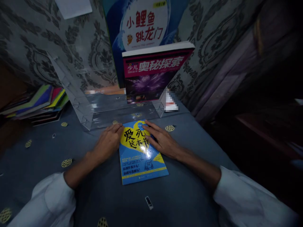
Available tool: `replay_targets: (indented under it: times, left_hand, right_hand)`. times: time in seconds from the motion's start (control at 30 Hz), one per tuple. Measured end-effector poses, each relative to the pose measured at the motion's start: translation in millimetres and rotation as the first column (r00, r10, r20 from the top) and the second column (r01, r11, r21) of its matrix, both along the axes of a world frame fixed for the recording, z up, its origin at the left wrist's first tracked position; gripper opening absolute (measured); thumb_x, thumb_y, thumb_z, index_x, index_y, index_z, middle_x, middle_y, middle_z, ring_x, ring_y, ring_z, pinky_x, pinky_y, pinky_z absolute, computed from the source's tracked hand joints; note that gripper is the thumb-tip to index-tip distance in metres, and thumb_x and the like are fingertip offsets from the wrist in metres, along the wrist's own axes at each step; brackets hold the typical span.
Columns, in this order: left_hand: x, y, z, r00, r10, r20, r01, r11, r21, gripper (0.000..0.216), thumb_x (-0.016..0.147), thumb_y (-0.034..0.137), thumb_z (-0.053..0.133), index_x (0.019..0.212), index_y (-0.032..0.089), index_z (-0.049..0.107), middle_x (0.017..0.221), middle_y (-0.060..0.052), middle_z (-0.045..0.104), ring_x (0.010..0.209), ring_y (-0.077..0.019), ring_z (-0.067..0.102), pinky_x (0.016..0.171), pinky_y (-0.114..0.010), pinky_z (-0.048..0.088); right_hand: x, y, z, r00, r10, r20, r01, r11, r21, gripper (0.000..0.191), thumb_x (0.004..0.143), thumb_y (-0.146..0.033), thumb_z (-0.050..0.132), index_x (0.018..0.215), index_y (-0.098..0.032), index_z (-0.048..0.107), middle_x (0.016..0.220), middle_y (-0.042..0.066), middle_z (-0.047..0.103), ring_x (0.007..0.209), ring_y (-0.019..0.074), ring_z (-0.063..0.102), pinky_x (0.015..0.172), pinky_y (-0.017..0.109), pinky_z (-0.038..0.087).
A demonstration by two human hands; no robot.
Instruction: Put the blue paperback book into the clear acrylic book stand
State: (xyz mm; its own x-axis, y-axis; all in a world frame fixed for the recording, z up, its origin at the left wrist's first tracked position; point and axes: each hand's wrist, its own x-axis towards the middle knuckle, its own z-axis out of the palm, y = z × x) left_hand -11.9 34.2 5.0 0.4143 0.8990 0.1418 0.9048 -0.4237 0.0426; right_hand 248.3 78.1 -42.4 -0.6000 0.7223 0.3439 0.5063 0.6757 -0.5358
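Note:
A blue book with a yellow heart on its cover lies flat on the grey-blue table cloth. My left hand rests at the book's upper left edge, fingers bent around it. Fingers stretched out flat, my right hand lies on the cover's upper right part. Just behind the book stands a clear acrylic book stand. It holds a magenta and purple book upright, with a large blue and white book behind that one.
A stack of colourful thin books lies at the left on the table. Patterned grey wallpaper backs the stand. To the right the table ends at dark furniture. A small tag lies on the cloth.

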Motion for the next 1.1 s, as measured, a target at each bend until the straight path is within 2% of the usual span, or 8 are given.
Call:
replay_targets:
  times: [0.13, 0.37, 0.53, 0.63, 0.77, 0.9, 1.1]
  left_hand:
    - [10, 6, -0.9, 0.999, -0.037, -0.023, 0.036, 0.999, -0.016, 0.046, 0.091, 0.001, 0.041, 0.134, 0.010, 0.056, 0.140, -0.018, 0.060, 0.130, -0.0278, 0.057, 0.111, -0.044, 0.045]
    - [38, 23, 4.9, 0.989, -0.145, 0.010, 0.145, 0.986, -0.082, 0.046, 0.091, 0.002, 0.042, 0.135, 0.009, 0.055, 0.138, -0.017, 0.060, 0.128, -0.0276, 0.056, 0.112, -0.045, 0.044]
    - [51, 37, -1.0, 0.978, -0.200, 0.052, 0.203, 0.978, -0.048, 0.047, 0.092, 0.002, 0.040, 0.135, 0.011, 0.055, 0.139, -0.014, 0.060, 0.128, -0.0261, 0.055, 0.112, -0.045, 0.043]
    - [54, 44, -6.3, 0.969, -0.230, 0.095, 0.236, 0.969, -0.067, 0.052, 0.090, 0.002, 0.041, 0.141, 0.011, 0.051, 0.143, -0.014, 0.058, 0.133, -0.0265, 0.052, 0.112, -0.046, 0.043]
    - [54, 51, -12.8, 0.951, -0.270, 0.153, 0.282, 0.957, -0.066, 0.055, 0.088, 0.001, 0.043, 0.142, 0.013, 0.051, 0.148, -0.013, 0.055, 0.137, -0.0263, 0.049, 0.113, -0.047, 0.042]
    - [52, 54, -18.6, 0.934, -0.301, 0.192, 0.310, 0.951, -0.016, 0.052, 0.088, 0.000, 0.044, 0.137, 0.011, 0.056, 0.144, -0.015, 0.058, 0.133, -0.0258, 0.053, 0.112, -0.046, 0.043]
    - [48, 55, -22.9, 0.923, -0.331, 0.195, 0.330, 0.943, 0.039, 0.053, 0.089, 0.002, 0.043, 0.139, 0.015, 0.056, 0.144, -0.013, 0.060, 0.133, -0.0247, 0.055, 0.110, -0.047, 0.046]
  right_hand:
    - [0, 0, 0.8, 1.000, -0.004, 0.004, 0.004, 1.000, -0.012, 0.046, 0.102, -0.038, 0.048, 0.145, -0.023, 0.054, 0.158, 0.012, 0.046, 0.141, 0.0316, 0.049, 0.114, 0.056, 0.046]
    - [0, -1, 0.3, 1.000, 0.012, -0.016, -0.012, 1.000, 0.001, 0.045, 0.102, -0.035, 0.049, 0.146, -0.027, 0.051, 0.158, 0.008, 0.045, 0.142, 0.0300, 0.048, 0.115, 0.056, 0.046]
    - [1, -1, 0.6, 1.000, -0.010, -0.013, 0.010, 1.000, 0.001, 0.047, 0.101, -0.037, 0.050, 0.144, -0.021, 0.053, 0.160, 0.014, 0.042, 0.145, 0.0310, 0.044, 0.118, 0.055, 0.041]
    - [2, 0, -0.3, 0.999, -0.032, -0.014, 0.032, 0.999, 0.025, 0.048, 0.099, -0.038, 0.051, 0.145, -0.021, 0.052, 0.153, 0.015, 0.051, 0.141, 0.0311, 0.049, 0.115, 0.057, 0.044]
    - [3, 2, -2.7, 0.997, -0.078, -0.025, 0.080, 0.995, 0.067, 0.046, 0.098, -0.038, 0.051, 0.139, -0.018, 0.058, 0.145, 0.017, 0.058, 0.136, 0.0323, 0.054, 0.113, 0.058, 0.046]
    - [3, 3, -2.6, 0.997, -0.082, -0.001, 0.082, 0.992, 0.096, 0.043, 0.099, -0.036, 0.050, 0.136, -0.018, 0.061, 0.144, 0.016, 0.060, 0.133, 0.0319, 0.057, 0.113, 0.057, 0.046]
    - [7, -13, 3.2, 0.990, -0.084, 0.114, 0.071, 0.991, 0.116, 0.045, 0.101, -0.029, 0.044, 0.142, -0.016, 0.055, 0.145, 0.017, 0.059, 0.137, 0.0305, 0.054, 0.116, 0.058, 0.041]
